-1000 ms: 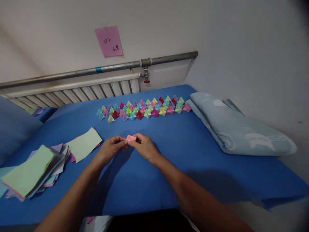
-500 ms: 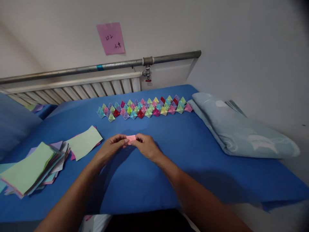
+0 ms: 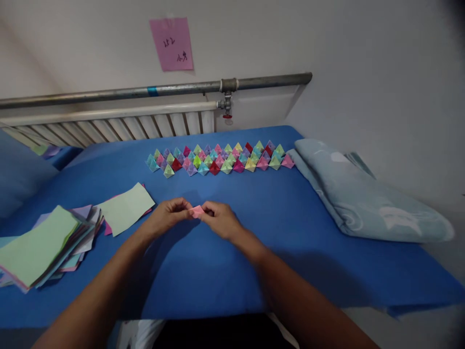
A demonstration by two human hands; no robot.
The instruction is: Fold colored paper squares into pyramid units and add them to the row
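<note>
- Clock read from the pink paper (image 3: 197,212), with 12 pointing away from the person: the near edge of the blue cover (image 3: 272,208) crosses 6, just in front of the person's lap.
- The far edge runs by the radiator (image 3: 145,112) at 10 to 11 (whether they touch, I cannot tell).
- Room to move: a blue stretch lies at 12, short of the folded pieces (image 3: 215,167), and a wider one spans 2 to 4, partly under the right arm's shadow.
- Left hand (image 3: 170,216), at 9, is nearly closed, thumb and fingertips pinching the paper's left end.
- Right hand (image 3: 222,221), at 3, is closed likewise on the right end, so the paper sits stretched between both.
- The folded pieces stand in tight, many-coloured rows from 11 to 2, well apart from the hands.
- At 9 a green sheet (image 3: 127,208) lies near the left hand; the paper stack (image 3: 39,247) reaches toward 8.
- The folded blanket (image 3: 370,198) blocks 2 to 3, near the rows' right end.
- Pipe (image 3: 178,89) and red-handled valve (image 3: 227,103) are on the wall side, toward 12.
</note>
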